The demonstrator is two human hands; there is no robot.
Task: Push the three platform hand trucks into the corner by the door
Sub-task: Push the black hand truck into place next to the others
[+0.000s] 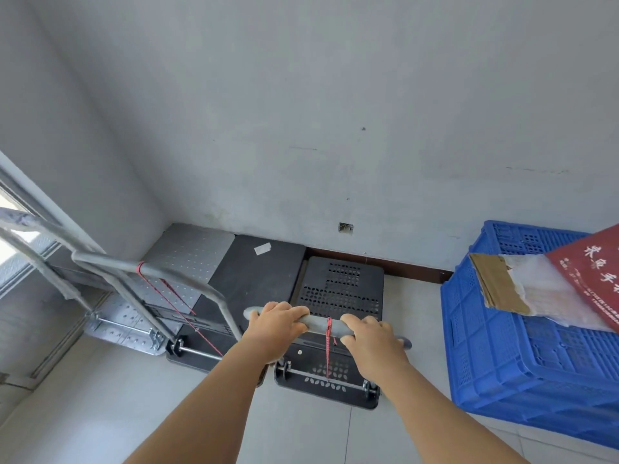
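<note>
Three platform hand trucks stand side by side against the far wall. A silver metal truck [187, 252] fills the corner at the left. Beside it is a truck with a plain black deck [258, 272]. On the right sits a black perforated truck [341, 289], its front edge close to the wall's brown skirting. My left hand [278, 324] and my right hand [368, 336] both grip this truck's grey handle bar [321, 324], either side of a red cord tied to it.
Stacked blue plastic crates [522, 346] stand close on the right, with cardboard and a red printed sheet [589, 272] on top. A glazed door or window frame [20, 249] runs along the left wall. Pale floor tiles [100, 390] lie in front.
</note>
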